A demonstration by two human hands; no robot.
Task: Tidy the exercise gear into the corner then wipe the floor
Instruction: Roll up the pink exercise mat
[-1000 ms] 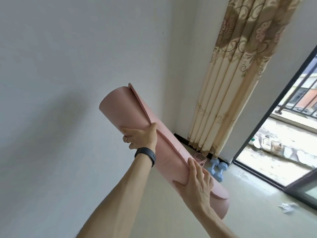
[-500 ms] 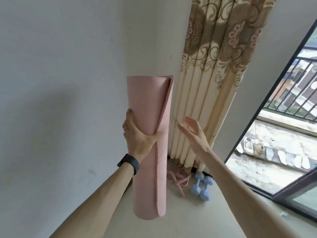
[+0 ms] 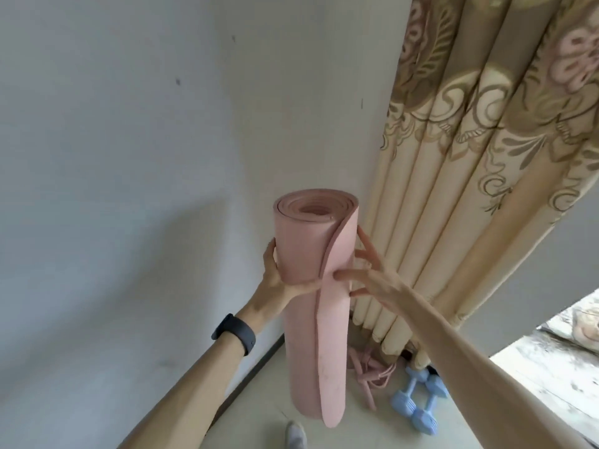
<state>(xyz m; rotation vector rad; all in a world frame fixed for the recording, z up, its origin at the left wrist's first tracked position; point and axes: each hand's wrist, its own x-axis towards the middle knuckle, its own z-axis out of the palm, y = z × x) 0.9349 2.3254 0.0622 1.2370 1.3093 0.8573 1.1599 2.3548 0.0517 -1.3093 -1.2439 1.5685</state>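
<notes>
**Pink mat comes upright and down into the corner**

Pink foam, rolled loosely, now stands on end: the yoga mat [image 3: 311, 286] is upright close to the wall [image 3: 129, 157], just beside the curtain [image 3: 470, 189]. Its lower end is at the floor [image 3: 259, 422] or barely above it; which one cannot be told from this angle. A second ago the roll lay slanted in the air between both hands. Half a second ago it was vertical but held higher, with only one hand on it. Since then it has sunk, so that its spiral top end shows from above.

The left hand [image 3: 275, 280] grips the roll below its top, fingers round the back and thumb across the front. The right hand [image 3: 372, 273], which was off the mat and spread in the air half a second ago, is back on it. Its fingers are straight and fanned along the right side, and its thumb presses on the loose outer flap without closing round anything.

Two blue dumbbells [image 3: 418, 400] and a tangle of pink strap [image 3: 369, 377] already lie on the floor by the curtain's foot, near the mat's base.

The tidying half looks nearly finished, since the mat only needs to stand or lean unaided. The flap is gaping away from the roll, so the mat may spring open or topple once the hands let go. The wiping has not begun.
</notes>
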